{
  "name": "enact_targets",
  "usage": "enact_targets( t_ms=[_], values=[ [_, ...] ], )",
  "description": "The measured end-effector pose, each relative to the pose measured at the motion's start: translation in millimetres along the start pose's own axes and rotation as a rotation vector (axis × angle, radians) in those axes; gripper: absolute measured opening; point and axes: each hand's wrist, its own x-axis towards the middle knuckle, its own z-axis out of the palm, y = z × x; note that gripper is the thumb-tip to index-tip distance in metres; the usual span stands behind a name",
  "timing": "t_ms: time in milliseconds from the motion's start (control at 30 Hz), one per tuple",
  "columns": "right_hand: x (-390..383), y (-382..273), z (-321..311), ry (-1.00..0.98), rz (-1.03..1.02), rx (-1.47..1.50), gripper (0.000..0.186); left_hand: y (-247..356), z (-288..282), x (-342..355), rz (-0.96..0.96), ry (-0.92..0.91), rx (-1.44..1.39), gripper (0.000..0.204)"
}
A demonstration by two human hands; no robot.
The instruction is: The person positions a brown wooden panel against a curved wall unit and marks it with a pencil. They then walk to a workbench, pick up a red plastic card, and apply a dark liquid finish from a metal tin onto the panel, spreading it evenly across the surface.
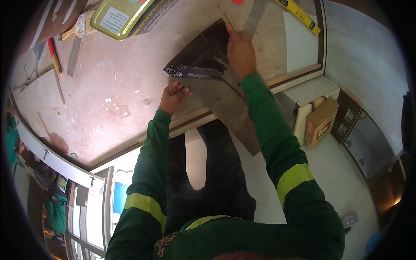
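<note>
While the left hand [173, 96] lies with fingers pressed on the near edge of a long grey panel [229, 110], grasping nothing, the right hand [241, 53] at its one o'clock is clenched round a red pencil [228, 30]. The pencil's tip meets a dark glossy sheet [200, 56] lying on the panel, on the dusty worktable [117, 86]. A steel square [255, 15] lies at twelve o'clock of the right hand, and a green tin [117, 17] at ten o'clock.

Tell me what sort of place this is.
Probably a building site or workshop: a dusty, paint-spattered worktop carries a yellow spirit level, a paintbrush and a metal square, and the person wears a high-visibility work jacket.
</note>
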Motion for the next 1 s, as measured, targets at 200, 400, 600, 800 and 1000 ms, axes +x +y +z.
enact_targets(
  t_ms=[200, 400, 600, 800, 1000],
  values=[
    [-10.6, -8.9, -5.8, 0.061, 0.041, 0.054, 0.033, 2.7, 1.5, -4.4, 0.011, -0.017, -0.083, 0.015],
    [-11.8, -4.6, 2.6, 0.004, -0.026, -0.054, 0.035, 2.3, -0.1, -2.1, 0.021, 0.001, -0.020, 0.020],
    [-27.8, -9.8, -1.9, -0.139, -0.086, -0.082, 0.035, -4.7, -4.3, -0.9, 0.040, 0.001, -0.048, 0.012],
    [-18.8, 4.7, -16.2, 0.037, 0.015, -0.041, 0.031, 9.1, 6.8, -5.0, 0.012, 0.007, -0.002, 0.017],
    [-4.0, 3.7, -7.9, -0.017, -0.007, -0.046, 0.026, 8.3, 7.3, -4.2, -0.002, 0.044, 0.000, 0.019]
  ],
)
